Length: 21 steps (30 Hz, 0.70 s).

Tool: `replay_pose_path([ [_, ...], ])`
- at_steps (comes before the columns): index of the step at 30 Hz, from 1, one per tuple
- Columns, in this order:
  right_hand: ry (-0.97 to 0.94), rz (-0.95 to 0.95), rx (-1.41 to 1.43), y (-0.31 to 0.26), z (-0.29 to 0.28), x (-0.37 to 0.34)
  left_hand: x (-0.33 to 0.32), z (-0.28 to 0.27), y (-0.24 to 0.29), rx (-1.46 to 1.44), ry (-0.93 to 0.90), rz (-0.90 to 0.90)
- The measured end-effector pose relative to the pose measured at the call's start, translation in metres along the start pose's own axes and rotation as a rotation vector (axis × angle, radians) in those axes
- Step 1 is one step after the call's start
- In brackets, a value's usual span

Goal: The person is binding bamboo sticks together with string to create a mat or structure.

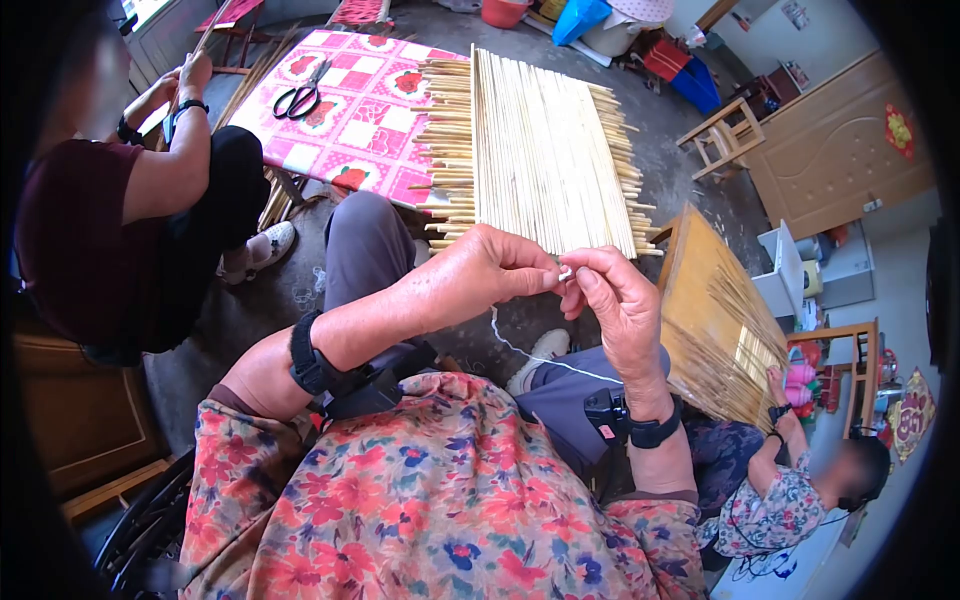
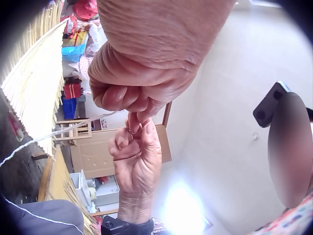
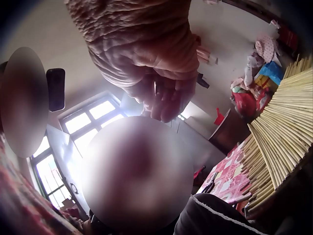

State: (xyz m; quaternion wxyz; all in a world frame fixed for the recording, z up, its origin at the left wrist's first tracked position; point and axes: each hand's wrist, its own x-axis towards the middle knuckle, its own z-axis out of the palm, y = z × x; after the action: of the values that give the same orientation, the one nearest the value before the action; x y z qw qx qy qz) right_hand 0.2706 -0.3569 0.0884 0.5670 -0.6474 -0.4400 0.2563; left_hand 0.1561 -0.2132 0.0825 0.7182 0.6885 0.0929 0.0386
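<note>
In the head view both hands meet above the lap. The left hand [image 1: 500,268] and the right hand [image 1: 622,305] pinch a white string [image 1: 565,272] between thumbs and fingertips, very close together. A loose length of the string hangs below and runs toward the right wrist. In the left wrist view the string [image 2: 54,133] trails from the left hand [image 2: 142,63], its fingers curled, with the right hand [image 2: 139,161] just below it. The right hand [image 3: 151,63] has bent fingers in the right wrist view; its fingertips are partly hidden.
A mat of pale stalks [image 1: 545,150] lies beyond the hands, beside a pink patterned table [image 1: 350,130] with black scissors [image 1: 300,98]. A wooden board [image 1: 700,290] with thin stalks stands at right. One person sits at left [image 1: 90,220], another at lower right [image 1: 775,500].
</note>
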Motion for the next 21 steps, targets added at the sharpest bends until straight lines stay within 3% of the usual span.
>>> replay_pose_path([
  [18,0.000,0.031,-0.037,0.005,0.006,0.004,-0.007,-0.002,0.008,-0.018,0.025,-0.116],
  [21,-0.004,0.029,0.068,0.005,0.010,0.005,-0.009,-0.003,0.007,-0.047,0.038,-0.118],
])
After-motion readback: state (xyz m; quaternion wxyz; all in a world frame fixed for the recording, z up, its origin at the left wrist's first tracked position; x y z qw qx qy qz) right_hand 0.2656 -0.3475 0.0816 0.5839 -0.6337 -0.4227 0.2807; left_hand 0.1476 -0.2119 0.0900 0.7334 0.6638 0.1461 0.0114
